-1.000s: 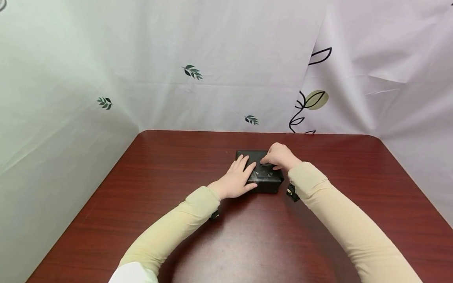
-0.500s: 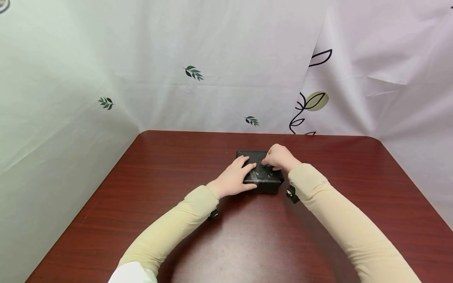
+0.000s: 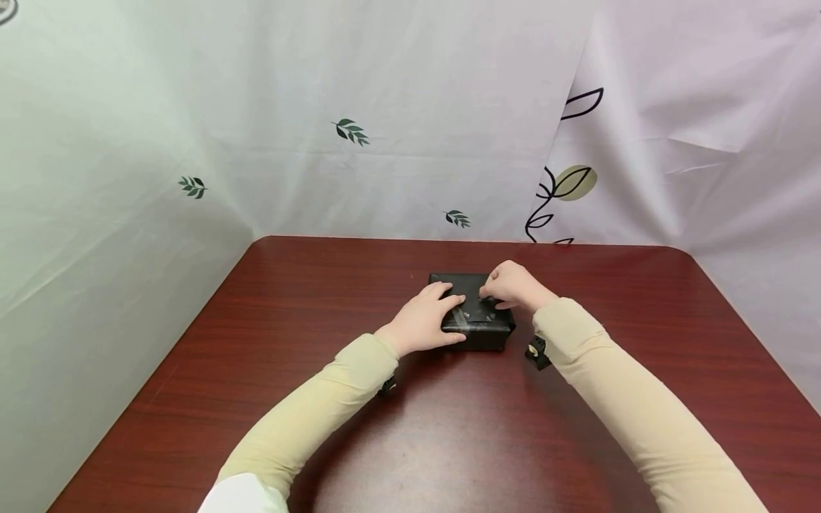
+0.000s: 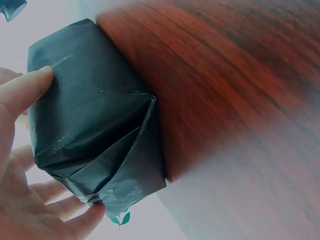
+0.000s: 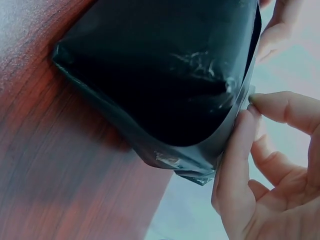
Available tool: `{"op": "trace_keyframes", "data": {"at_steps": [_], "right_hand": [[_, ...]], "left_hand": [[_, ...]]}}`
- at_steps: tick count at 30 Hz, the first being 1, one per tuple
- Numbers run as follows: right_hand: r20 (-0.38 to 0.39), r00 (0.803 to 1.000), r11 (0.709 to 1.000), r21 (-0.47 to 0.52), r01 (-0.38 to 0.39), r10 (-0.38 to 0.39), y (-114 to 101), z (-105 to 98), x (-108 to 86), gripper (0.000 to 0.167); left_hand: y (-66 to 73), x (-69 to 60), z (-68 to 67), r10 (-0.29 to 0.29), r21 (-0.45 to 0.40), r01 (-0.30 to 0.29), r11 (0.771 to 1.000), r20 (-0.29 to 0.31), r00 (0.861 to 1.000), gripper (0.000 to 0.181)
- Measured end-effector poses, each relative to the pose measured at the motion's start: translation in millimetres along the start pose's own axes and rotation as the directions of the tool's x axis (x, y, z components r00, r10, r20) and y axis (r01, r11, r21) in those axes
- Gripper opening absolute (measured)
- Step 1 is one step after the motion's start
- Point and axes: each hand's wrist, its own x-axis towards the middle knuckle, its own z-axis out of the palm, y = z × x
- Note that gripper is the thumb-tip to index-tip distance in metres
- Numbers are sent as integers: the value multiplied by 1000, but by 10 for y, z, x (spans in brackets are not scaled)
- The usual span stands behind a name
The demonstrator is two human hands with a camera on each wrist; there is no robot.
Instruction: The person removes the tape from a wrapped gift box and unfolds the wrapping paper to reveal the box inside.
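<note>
A box wrapped in shiny black paper (image 3: 471, 310) lies on the table; bits of clear tape show on its wrapping. My left hand (image 3: 420, 322) rests on its left part, fingers spread over the top and thumb against the near side. In the left wrist view, the thumb (image 4: 35, 87) touches one face and fingertips reach a taped edge. My right hand (image 3: 513, 285) is above the box's right part. In the right wrist view, its thumb and a finger pinch a small piece of clear tape (image 5: 251, 92) at the paper's edge. The wrapping gapes beside a folded flap (image 5: 170, 157).
The reddish-brown wooden table (image 3: 288, 306) extends around the box on all sides. A white curtain with printed leaves (image 3: 398, 178) hangs behind the table and along its sides. A small black device (image 3: 537, 353) sits under the right wrist.
My right hand has shifted slightly to the right, its fingertips still at the box top. My left hand's fingers have arched a little. The box has stayed in nearly the same place.
</note>
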Motion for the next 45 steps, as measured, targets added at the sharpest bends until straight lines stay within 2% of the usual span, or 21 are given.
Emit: {"op": "trace_keyframes", "data": {"at_steps": [5, 13, 23, 45], "right_hand": [[12, 1000, 999, 37, 19, -20, 38, -36, -19, 13], [17, 999, 997, 60, 44, -45, 88, -75, -32, 18], [8, 998, 997, 54, 55, -56, 129, -110, -44, 19], [-22, 996, 986, 141, 92, -89, 358, -148, -52, 23]], "left_hand": [[8, 8, -1, -3, 11, 3, 1000, -4, 1000, 66], [47, 5, -34, -14, 32, 14, 999, 21, 1000, 67], [56, -7, -40, -13, 29, 12, 1000, 22, 1000, 66], [57, 0, -16, -26, 18, 26, 1000, 33, 999, 66]]}}
